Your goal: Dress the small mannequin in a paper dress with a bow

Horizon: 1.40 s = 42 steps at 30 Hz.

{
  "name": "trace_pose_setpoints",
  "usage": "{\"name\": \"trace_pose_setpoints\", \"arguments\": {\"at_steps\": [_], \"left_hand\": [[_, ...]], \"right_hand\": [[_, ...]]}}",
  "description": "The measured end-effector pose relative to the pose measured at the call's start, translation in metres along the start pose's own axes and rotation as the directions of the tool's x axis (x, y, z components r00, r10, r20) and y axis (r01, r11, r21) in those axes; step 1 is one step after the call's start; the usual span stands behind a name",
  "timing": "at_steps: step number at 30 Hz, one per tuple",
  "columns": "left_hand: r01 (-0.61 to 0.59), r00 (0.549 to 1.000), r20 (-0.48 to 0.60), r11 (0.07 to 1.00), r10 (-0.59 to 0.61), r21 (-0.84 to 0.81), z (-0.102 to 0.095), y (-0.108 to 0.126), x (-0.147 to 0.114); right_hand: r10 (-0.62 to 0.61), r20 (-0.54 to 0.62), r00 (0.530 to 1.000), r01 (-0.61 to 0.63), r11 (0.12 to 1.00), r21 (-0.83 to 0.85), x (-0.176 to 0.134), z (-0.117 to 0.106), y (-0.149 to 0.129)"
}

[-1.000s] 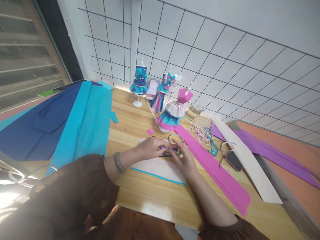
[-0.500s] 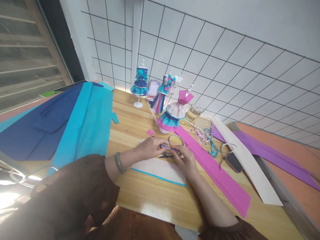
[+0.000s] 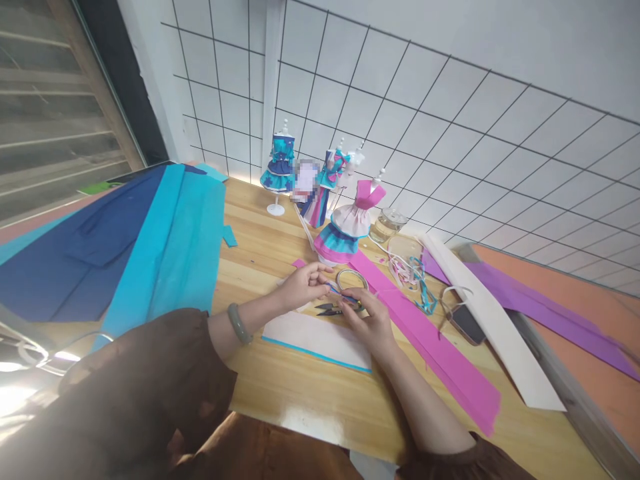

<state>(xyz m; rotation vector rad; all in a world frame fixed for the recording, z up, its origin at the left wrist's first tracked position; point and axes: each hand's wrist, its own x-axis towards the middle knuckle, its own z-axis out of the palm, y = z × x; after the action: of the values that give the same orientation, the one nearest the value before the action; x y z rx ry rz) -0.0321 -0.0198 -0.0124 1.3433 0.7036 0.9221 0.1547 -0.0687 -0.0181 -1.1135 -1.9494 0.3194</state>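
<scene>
A narrow blue strip (image 3: 334,289) with a little pink stretches between my two hands above the table. My left hand (image 3: 303,287), a green bangle on its wrist, pinches the strip's left end near the thumb, other fingers loosely extended. The other end is held between the thumb and fingers of my right hand (image 3: 371,321), which partly cover it. Small dark-bladed thread snips (image 3: 329,310) lie beneath the hands, their handles partly hidden by my right hand. Closer to me lies a white paper-like piece (image 3: 315,339) with a blue edge. A ring-shaped tape roll (image 3: 353,281) lies just beyond my fingers.
Small dress forms in teal (image 3: 278,163) and pink (image 3: 345,230) stand at the back. Blue sheets (image 3: 170,247) cover the left side. A pink strip (image 3: 430,340), a white strip (image 3: 495,320), a phone (image 3: 467,323) and a glass jar (image 3: 387,225) are rightward.
My left hand has shifted slightly left and up, its fingers looser and more extended. More of the snips shows under the hands. My right hand has barely moved.
</scene>
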Motion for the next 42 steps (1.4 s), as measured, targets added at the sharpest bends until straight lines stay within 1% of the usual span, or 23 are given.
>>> {"name": "trace_pose_setpoints", "arguments": {"at_steps": [5,7,9,11,13,19,21,24,27,31,35,37,39,42], "left_hand": [[-0.081,0.997,0.018,0.995,0.08,0.06,0.002,-0.004,-0.001],[-0.106,0.994,0.046,0.989,0.102,0.101,0.005,-0.003,-0.003],[-0.136,0.99,0.063,0.98,0.128,0.147,0.008,-0.001,-0.006],[-0.16,0.987,0.062,0.97,0.151,0.185,0.01,0.001,-0.008],[-0.159,0.987,0.052,0.968,0.152,0.195,0.011,0.004,-0.009],[-0.137,0.99,0.047,0.976,0.131,0.17,0.012,0.003,-0.009],[-0.143,0.989,0.054,0.974,0.135,0.176,0.011,0.0,-0.008],[-0.143,0.99,0.043,0.973,0.137,0.181,0.012,-0.005,-0.006],[-0.129,0.992,0.029,0.976,0.126,0.173,0.012,-0.007,-0.006],[-0.101,0.994,0.046,0.983,0.094,0.152,0.012,-0.007,-0.006],[-0.131,0.989,0.081,0.979,0.12,0.154,0.012,-0.01,-0.006],[-0.141,0.987,0.098,0.978,0.127,0.153,0.012,-0.012,-0.006],[-0.136,0.988,0.099,0.98,0.122,0.144,0.013,-0.011,-0.007],[-0.103,0.993,0.075,0.989,0.095,0.103,0.014,-0.006,-0.007]], "right_hand": [[0.108,0.024,0.994,-0.11,0.991,0.078,0.001,-0.001,-0.008],[0.135,0.039,0.99,-0.139,0.985,0.103,0.002,0.0,-0.008],[0.147,0.081,0.986,-0.156,0.98,0.12,0.002,0.002,-0.008],[0.148,0.116,0.982,-0.162,0.979,0.127,0.002,0.003,-0.007],[0.149,0.116,0.982,-0.163,0.98,0.119,0.002,0.003,-0.006],[0.083,0.059,0.995,-0.085,0.996,0.034,0.003,0.001,-0.007],[0.085,0.032,0.996,-0.085,0.996,0.009,0.003,0.001,-0.008],[0.156,-0.033,0.987,-0.156,0.988,-0.004,0.003,-0.001,-0.01],[0.256,-0.089,0.963,-0.254,0.967,0.032,0.003,-0.002,-0.013],[0.345,-0.088,0.934,-0.337,0.937,0.094,0.003,-0.001,-0.015],[0.439,-0.087,0.894,-0.419,0.889,0.184,0.004,0.001,-0.014],[0.466,-0.085,0.881,-0.439,0.871,0.222,0.004,0.002,-0.013],[0.452,-0.074,0.889,-0.428,0.878,0.215,0.003,0.002,-0.012],[0.354,-0.053,0.934,-0.345,0.929,0.137,0.003,0.002,-0.011]]}}
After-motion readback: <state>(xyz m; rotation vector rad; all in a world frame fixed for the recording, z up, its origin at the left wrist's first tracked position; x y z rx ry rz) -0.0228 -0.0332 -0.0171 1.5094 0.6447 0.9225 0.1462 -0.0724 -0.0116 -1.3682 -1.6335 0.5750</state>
